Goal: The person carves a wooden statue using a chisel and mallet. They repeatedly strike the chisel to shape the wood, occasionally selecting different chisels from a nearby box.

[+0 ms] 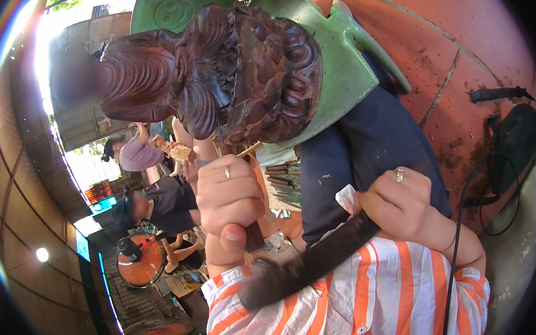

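A dark brown carved wooden statue (206,73) with draped folds and a lotus-like base rests on a green plastic chair (351,81). Close to the statue's lower edge, my left hand (230,193) is closed round a carving chisel. The chisel's dark wooden handle (254,237) shows below the fist; its working end is partly hidden between fist and statue. My right hand (396,201) grips a thick dark wooden mallet (311,261), which slants across my striped shirt toward the left forearm. Beside that hand pokes out a scrap of white material (347,199).
Several slim tools (285,183) lie together beyond my legs. A black pouch (514,150) with straps and a cable lies on the red tile floor (443,61) at right. Other people (163,204) sit working at left, near an orange round fan-like object (140,263).
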`<state>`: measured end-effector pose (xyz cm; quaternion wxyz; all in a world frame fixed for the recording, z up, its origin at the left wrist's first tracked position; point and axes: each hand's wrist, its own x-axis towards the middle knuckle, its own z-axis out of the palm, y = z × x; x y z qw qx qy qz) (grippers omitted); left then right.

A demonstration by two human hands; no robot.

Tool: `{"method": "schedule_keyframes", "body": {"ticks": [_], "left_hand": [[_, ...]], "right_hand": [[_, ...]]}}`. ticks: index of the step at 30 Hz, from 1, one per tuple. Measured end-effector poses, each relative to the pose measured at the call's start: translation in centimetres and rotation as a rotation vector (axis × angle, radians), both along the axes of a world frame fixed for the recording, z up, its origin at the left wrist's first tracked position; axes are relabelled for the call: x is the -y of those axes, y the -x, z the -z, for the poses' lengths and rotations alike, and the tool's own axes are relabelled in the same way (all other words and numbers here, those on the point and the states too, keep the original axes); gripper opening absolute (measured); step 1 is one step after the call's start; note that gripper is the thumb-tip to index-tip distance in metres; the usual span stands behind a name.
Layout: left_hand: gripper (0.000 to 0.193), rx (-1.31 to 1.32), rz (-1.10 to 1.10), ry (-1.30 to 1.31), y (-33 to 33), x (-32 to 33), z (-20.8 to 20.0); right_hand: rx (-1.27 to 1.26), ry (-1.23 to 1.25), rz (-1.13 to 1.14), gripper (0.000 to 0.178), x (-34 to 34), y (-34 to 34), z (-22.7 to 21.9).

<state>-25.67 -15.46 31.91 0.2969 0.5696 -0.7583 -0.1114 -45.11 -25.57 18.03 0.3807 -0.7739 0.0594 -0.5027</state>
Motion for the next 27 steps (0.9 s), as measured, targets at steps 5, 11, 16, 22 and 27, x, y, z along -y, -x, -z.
{"method": "schedule_keyframes", "body": {"ticks": [5, 11, 16, 22, 27], "left_hand": [[0.062, -0.037, 0.068, -0.071, -0.7, 0.8, 0.6], [0.06, -0.008, 0.119, -0.139, 0.6, 0.2, -0.7], [0.057, 0.038, 0.14, -0.078, 0.1, 0.2, 0.6], [0.056, 0.101, 0.023, -0.049, 0.4, -0.1, 1.8], [0.055, 0.101, 0.019, -0.022, 0.3, -0.3, 1.7]], "right_hand": [[-0.104, 0.01, 0.057, 0.021, 0.2, -0.1, -0.2], [-0.047, -0.069, -0.014, 0.02, 0.1, 0.2, 0.6], [-0.05, -0.078, -0.039, 0.02, 0.2, 0.2, 0.6], [-0.072, -0.081, -0.062, 0.021, 0.3, 0.4, 0.6], [-0.059, -0.1, -0.069, 0.021, 0.2, 0.3, 0.4]]}}
